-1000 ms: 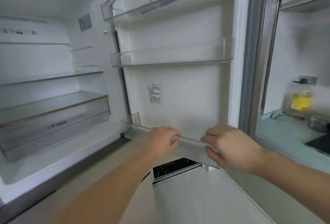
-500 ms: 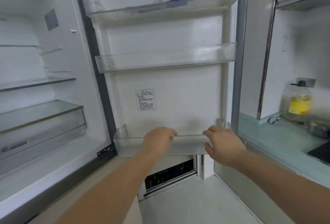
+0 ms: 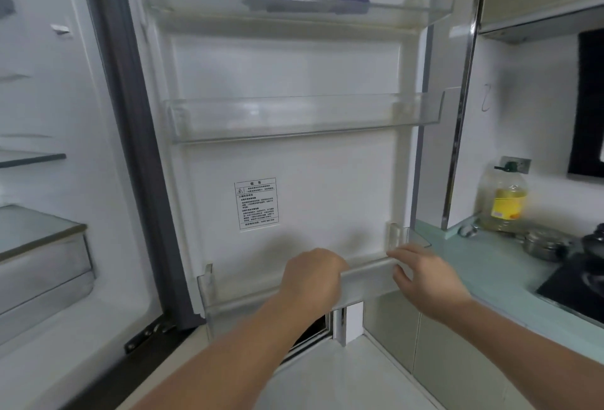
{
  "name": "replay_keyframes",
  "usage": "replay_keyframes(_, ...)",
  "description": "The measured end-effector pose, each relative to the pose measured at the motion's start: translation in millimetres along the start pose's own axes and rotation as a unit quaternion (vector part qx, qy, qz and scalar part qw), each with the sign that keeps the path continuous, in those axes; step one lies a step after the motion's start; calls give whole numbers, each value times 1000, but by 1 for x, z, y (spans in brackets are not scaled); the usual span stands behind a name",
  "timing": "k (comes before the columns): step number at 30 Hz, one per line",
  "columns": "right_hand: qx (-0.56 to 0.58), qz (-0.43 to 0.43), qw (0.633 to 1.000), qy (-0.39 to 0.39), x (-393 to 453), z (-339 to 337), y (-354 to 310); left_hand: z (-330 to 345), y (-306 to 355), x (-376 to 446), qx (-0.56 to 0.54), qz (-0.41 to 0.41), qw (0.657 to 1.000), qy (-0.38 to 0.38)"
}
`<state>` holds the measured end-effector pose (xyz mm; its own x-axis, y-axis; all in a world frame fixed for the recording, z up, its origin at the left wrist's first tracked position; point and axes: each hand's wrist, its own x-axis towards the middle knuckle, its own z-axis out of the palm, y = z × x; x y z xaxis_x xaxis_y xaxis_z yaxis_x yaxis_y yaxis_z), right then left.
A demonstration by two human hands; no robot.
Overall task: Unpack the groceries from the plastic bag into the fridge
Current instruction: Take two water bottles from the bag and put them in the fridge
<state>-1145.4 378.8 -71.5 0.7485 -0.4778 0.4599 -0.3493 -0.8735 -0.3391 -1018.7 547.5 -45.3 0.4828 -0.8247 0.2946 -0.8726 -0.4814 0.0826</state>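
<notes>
since 0.5 s ago my view has swung right and closer to the fridge door [image 3: 294, 83], and my right hand [image 3: 428, 279] has loosened: its fingers are now spread, only touching the right end of the bottom door bin [image 3: 366, 279]. my left hand [image 3: 313, 279] curls over the bin's front rim near the middle. the bin's long axis runs left to right across the door's lower edge, directly ahead of both hands, and it looks close to seated, though i cannot tell whether it is. no plastic bag or groceries are in view. a warning label [image 3: 256, 203] on the door carries small print too blurred to read. on the table's far edge stands an oil bottle [image 3: 503, 200] with a yellow label, unreadable.
</notes>
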Motion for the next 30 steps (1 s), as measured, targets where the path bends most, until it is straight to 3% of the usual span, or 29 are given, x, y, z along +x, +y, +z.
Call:
replay_keyframes(9, -61, 6, 997, -55, 6, -13, -5, -13, -2, 15, -23, 61, 998, -20)
replay_keyframes(14, -95, 52, 993, -56, -21, -47, 21, -10, 36, 33, -56, 121, 991, 23)
replay_keyframes(20, -166, 158, 972, -45, -92, -114, 83, 13, 132, 48, -91, 248, 963, 55)
replay_keyframes(30, -236, 374, 897, 18, -299, -234, 170, 64, 353, 5, -133, 401, 905, -47)
